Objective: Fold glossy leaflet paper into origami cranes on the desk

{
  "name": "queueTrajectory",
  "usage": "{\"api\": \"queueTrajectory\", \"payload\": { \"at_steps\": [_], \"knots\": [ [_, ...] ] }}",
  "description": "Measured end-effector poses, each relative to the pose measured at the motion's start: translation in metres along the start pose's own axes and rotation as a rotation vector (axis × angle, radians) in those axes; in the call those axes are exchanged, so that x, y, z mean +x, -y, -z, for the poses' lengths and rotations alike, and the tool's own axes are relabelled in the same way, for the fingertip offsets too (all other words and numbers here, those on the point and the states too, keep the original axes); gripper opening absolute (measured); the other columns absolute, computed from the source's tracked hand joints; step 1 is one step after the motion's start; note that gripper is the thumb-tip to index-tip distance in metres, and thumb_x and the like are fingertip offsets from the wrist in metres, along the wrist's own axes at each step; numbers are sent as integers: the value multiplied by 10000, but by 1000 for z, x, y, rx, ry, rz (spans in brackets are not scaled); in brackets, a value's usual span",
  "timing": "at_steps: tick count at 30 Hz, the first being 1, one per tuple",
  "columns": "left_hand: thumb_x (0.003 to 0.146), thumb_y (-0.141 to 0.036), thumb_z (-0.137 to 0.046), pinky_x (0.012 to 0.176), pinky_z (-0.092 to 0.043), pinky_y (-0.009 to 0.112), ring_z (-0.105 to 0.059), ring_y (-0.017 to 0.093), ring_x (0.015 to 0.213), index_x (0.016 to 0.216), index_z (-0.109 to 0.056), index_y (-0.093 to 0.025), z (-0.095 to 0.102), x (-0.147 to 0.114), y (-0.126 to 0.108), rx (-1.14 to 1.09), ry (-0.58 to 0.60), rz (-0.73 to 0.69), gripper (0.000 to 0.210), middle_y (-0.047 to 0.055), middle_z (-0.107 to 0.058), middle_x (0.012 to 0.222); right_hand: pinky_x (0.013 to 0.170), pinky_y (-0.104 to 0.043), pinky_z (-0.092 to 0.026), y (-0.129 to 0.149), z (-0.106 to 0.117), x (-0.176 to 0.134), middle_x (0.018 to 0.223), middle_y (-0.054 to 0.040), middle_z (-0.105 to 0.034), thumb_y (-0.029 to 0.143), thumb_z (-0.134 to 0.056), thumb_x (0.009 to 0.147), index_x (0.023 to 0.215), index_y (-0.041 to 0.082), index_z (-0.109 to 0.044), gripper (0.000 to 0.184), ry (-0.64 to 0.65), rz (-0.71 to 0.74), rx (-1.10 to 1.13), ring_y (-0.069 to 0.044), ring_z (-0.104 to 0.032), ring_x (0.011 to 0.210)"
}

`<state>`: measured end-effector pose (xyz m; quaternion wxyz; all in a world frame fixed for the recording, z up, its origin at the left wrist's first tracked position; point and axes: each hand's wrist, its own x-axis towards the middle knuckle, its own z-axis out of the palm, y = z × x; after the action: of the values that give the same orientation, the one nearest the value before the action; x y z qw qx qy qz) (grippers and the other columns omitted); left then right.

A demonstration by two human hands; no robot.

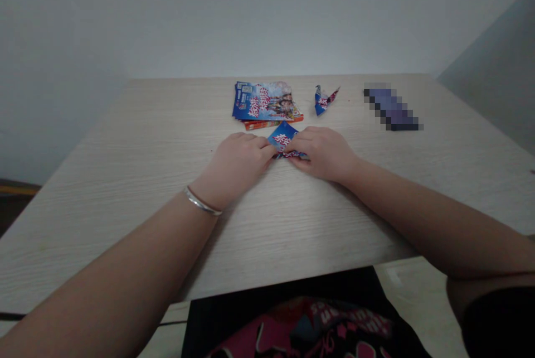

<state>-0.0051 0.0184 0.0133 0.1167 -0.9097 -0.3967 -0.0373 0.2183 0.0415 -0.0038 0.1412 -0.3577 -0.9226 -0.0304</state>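
Note:
A small folded piece of printed blue paper [284, 134] lies on the table between my hands, one corner pointing away from me. My left hand [244, 157] is closed at the paper's left edge, its fingertips pressing there. On the right side, my right hand [321, 149] grips the paper, fingers over the top and the thumb at the near edge. The fingers hide both side corners of the paper. A finished-looking origami crane [324, 101] of similar printed paper stands a little beyond my right hand.
Beyond my left hand lies a stack of blue printed flyers [267, 102], with an orange printed strip [273, 123] under its near edge. A pixelated dark rectangular object [392, 108] lies at the back right. The pale wooden table [125, 140] meets a wall behind.

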Motion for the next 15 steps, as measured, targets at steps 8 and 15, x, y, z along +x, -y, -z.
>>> {"api": "queueTrajectory", "payload": {
  "at_steps": [8,15],
  "knots": [
    [956,-192,-499,601,-442,370,-696,261,666,932,-730,-171,5,-1,-4,77,-16,95,234,93,-761,781,745,-359,-441,3,2,0,998,-82,-796,284,-599,916,1010,204,-776,216,-41,12,-2,-253,-691,921],
    [1017,-305,-444,777,-480,417,-691,242,765,923,-724,-183,5,1,-9,-8,-191,58,320,80,-762,852,732,-348,-437,12,8,5,925,-67,-798,252,-568,892,959,205,-768,216,-162,-144,32,-234,-694,860]
  ]
}}
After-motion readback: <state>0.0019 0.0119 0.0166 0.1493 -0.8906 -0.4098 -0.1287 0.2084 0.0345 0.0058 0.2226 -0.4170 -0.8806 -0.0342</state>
